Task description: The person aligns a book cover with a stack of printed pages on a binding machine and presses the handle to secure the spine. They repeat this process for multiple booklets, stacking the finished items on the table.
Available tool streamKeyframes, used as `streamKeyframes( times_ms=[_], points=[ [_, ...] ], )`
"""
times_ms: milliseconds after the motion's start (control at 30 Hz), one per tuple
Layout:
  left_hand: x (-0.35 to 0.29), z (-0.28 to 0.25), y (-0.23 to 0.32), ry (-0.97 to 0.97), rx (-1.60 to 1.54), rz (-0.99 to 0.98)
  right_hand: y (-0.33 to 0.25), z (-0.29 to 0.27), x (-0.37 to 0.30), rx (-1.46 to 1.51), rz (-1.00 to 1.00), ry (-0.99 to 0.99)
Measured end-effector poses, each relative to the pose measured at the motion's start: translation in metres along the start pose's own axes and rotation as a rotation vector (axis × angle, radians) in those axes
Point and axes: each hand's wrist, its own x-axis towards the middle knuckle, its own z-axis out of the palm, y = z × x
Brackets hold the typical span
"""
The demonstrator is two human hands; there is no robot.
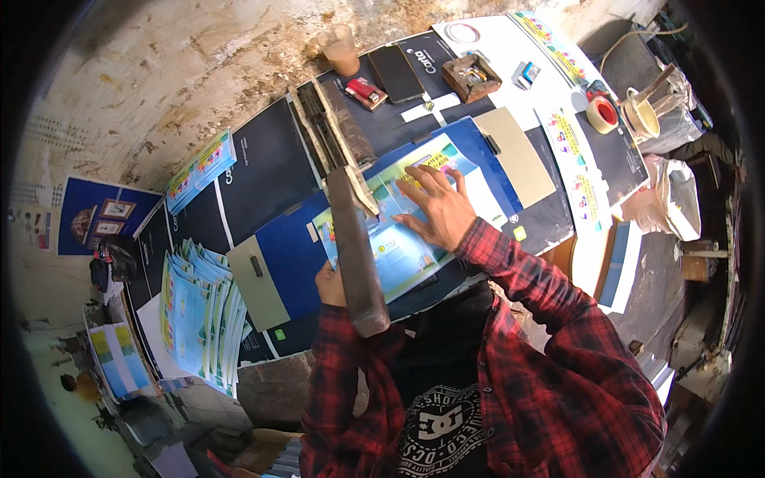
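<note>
A colourful printed sheet or booklet (398, 251), light blue, green and yellow, lies across the blue board (285, 259) in front of me. Over its left part runs the long brown arm (356, 255) of a bench tool, possibly a long-arm stapler; its pale metal body (333, 143) reaches toward the wall. My right hand (437, 209) rests on the sheet with fingers spread, to the right of the arm. At the sheet's lower left edge is my left hand (330, 287), close against the arm, which hides most of its fingers; its grip does not show.
Fanned printed sheets (199, 311) lie at left, with another stack (201, 171) behind. Along the back are a glass (340, 51), a phone (396, 73), a red lighter (366, 92) and a wooden tray (471, 77). Tape (602, 115) and a mug (640, 118) are at right.
</note>
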Motion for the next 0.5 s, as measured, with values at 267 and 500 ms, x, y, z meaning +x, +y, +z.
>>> streamKeyframes(
  times_ms=[267, 500],
  points=[
    [0.027, 0.007, 0.03, -0.1, 0.009, -0.189, 0.028, 0.036, -0.027, -0.099, 0.16, 0.07],
    [0.025, -0.015, 0.043, -0.286, -0.167, -0.381, 0.035, 0.033, -0.026, -0.086, 0.167, 0.074]
  ],
)
